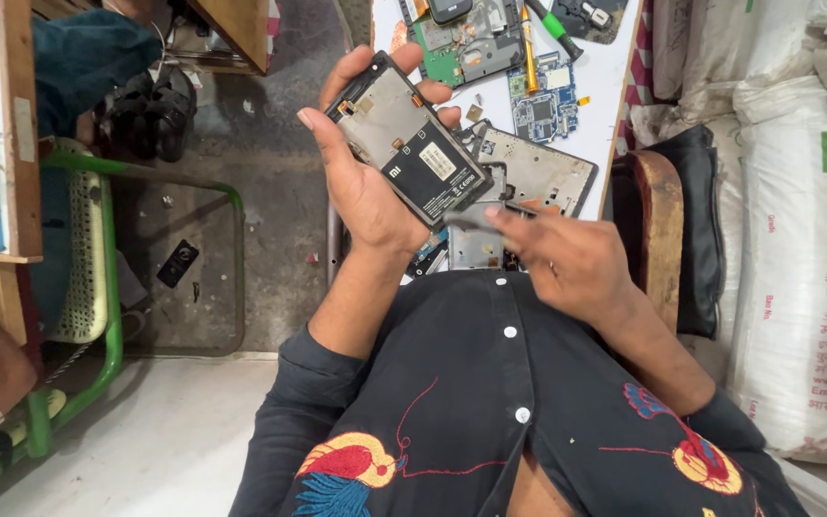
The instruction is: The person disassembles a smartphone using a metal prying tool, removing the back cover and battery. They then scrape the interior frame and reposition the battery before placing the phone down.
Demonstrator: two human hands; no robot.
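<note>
My left hand [361, 182] holds an opened phone [412, 137] with its back cover off, its black battery and metal frame facing me. The phone is tilted, its lower end toward my right hand. My right hand [567, 258] pinches a thin flat grey tool [474, 216] whose tip touches the phone's lower edge near the battery. Both hands hover over the near edge of a white worktable [605, 67], above my dark embroidered shirt.
On the table lie a phone frame [543, 172], a blue circuit board [546, 101], a green board in a frame [466, 43] and a green-handled screwdriver [555, 27]. White sacks [796, 239] stack at the right. A green chair [88, 258] stands at the left.
</note>
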